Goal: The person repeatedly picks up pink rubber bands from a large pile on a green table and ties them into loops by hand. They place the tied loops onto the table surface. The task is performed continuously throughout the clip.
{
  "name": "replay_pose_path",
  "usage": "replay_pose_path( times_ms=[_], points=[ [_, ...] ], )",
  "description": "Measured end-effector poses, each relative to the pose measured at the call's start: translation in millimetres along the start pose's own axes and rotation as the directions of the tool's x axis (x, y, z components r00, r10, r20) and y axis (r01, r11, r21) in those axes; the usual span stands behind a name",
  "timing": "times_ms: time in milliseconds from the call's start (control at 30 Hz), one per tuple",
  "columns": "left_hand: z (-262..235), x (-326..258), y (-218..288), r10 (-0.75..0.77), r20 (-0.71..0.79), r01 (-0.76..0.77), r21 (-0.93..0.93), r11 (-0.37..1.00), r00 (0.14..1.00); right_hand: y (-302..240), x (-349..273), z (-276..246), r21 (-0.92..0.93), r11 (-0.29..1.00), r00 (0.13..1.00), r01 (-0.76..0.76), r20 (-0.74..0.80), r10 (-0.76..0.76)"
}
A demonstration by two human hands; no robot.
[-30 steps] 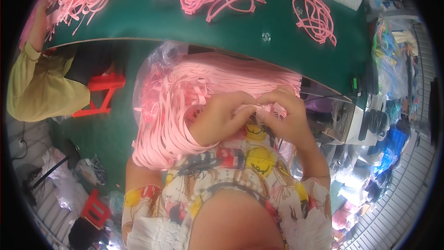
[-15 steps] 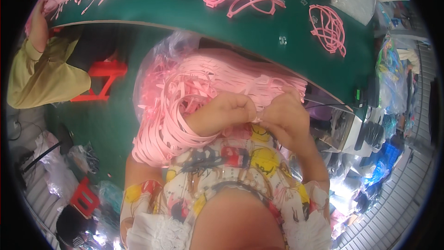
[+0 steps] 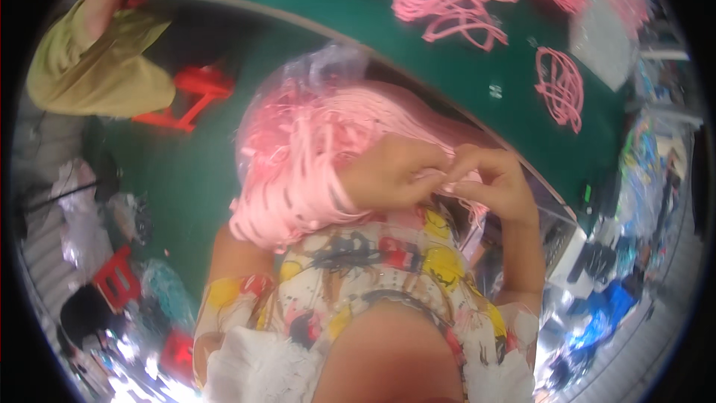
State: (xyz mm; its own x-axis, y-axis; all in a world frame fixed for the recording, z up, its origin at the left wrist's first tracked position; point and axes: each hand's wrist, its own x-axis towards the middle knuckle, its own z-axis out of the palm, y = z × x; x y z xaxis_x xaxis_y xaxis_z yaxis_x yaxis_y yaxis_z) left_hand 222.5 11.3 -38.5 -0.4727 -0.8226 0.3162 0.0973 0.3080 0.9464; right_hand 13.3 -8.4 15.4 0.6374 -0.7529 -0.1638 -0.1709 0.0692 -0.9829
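My left hand (image 3: 403,172) and my right hand (image 3: 492,179) meet fingertip to fingertip in front of my chest. Both are closed in a pinch on a thin pink strap (image 3: 472,177), only a short piece of which shows between the fingers. Many looped pink straps (image 3: 294,205) hang around my left forearm like thick bangles. Behind my hands, a large bundle of long pink straps (image 3: 380,104) lies below the table edge. A clear plastic bag (image 3: 250,123) surrounds its left side.
Pink strap loops (image 3: 440,0) and a smaller coil (image 3: 559,89) lie on the green table (image 3: 447,75), beside a clear bag (image 3: 604,45). A person in a yellow-green garment (image 3: 97,75) sits at left near a red stool (image 3: 198,97). Bagged goods (image 3: 638,172) crowd the right side.
The whole view has shifted, so the table and bundle appear farther right. My hands stay together; the right thumb and forefinger now show more plainly in a pinch.
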Motion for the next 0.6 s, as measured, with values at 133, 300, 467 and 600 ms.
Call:
replay_pose_path(
  times_ms=[133,300,467,600],
  points=[
    [-1,4,-12,0.191,-0.075,-0.152,0.355,0.922,0.979,5,10,-4,0.156,0.982,0.995,-0.104,0.017,0.103],
    [-32,-1,5,-0.474,0.064,0.446,-0.468,0.763,0.878,5,26,18,-0.504,0.848,0.893,0.165,-0.289,-0.346],
    [-34,-13,18,-0.405,-0.150,0.073,-0.871,0.485,0.902,11,21,65,-0.366,0.915,0.936,0.170,-0.231,-0.267],
    [-55,-19,31,-0.180,-0.276,0.012,-0.515,0.857,0.944,21,24,95,0.048,0.988,0.987,-0.146,0.081,0.142]
  ],
)
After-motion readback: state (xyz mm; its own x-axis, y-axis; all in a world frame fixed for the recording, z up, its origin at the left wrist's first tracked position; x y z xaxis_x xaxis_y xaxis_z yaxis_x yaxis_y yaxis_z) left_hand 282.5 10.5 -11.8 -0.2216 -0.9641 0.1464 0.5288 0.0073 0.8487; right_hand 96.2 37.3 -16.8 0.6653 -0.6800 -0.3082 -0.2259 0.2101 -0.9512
